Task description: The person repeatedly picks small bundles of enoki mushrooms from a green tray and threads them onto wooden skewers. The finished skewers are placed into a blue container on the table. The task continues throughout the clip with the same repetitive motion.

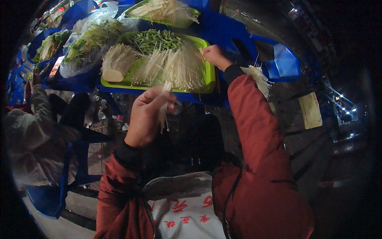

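My left hand [152, 113] pinches a small bunch of enoki mushrooms [167, 87] between thumb and fingers, in front of the near rim of a yellow-green tray [212, 78]. The stems hang below my fingers with small caps at the bottom. My right hand [215, 56] is at the tray's right rim with its fingers curled; whether it grips something thin there cannot be made out. On the tray lie a thick enoki clump [118, 64] with its base on, loose enoki [185, 68] fanned out, and cut green beans [156, 40] behind.
The tray rests on a blue table [219, 27]. Behind it stands another tray with skewered enoki [167, 10]. Leafy greens [92, 41] in a clear plastic bag lie left. More enoki on sticks [259, 79] is beyond my right forearm, near a blue stool [286, 67]. Another person [38, 140] sits at left.
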Demonstrator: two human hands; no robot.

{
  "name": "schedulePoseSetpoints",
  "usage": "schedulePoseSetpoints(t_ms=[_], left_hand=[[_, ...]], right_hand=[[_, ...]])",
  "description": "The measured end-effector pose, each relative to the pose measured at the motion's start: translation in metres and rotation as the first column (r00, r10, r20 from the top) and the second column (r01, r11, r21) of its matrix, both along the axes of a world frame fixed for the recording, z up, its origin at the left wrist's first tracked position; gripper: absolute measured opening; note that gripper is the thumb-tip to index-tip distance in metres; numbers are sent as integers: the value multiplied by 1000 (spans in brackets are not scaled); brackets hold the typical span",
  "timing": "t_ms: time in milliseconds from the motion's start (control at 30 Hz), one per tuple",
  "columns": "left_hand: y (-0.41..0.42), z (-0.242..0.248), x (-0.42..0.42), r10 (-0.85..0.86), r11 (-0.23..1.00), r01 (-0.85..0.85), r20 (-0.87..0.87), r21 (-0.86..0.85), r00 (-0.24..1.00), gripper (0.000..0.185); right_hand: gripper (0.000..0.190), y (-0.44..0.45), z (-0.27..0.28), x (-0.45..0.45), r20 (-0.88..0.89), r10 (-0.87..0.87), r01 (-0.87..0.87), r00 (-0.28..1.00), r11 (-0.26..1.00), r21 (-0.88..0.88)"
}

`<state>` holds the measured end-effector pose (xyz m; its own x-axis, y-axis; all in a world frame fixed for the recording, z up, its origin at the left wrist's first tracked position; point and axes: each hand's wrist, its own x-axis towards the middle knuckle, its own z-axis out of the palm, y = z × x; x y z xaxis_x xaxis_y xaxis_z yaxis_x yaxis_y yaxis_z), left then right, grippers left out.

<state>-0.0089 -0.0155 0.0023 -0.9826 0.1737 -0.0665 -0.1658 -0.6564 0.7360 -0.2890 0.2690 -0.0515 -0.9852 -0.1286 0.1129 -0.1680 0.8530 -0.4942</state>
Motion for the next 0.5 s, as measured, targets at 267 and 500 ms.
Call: schedulePoseSetpoints(t_ms=[267, 500], left_hand=[[8, -9, 2, -94, 994, 97, 69, -44, 993, 14], [17, -1, 13, -210, 976, 212, 47, -56, 977, 19]], right_hand=[[15, -34, 73, 113, 162, 70, 78, 984, 652, -754], [16, -62, 85, 247, 181, 282, -48, 942, 647, -761]])
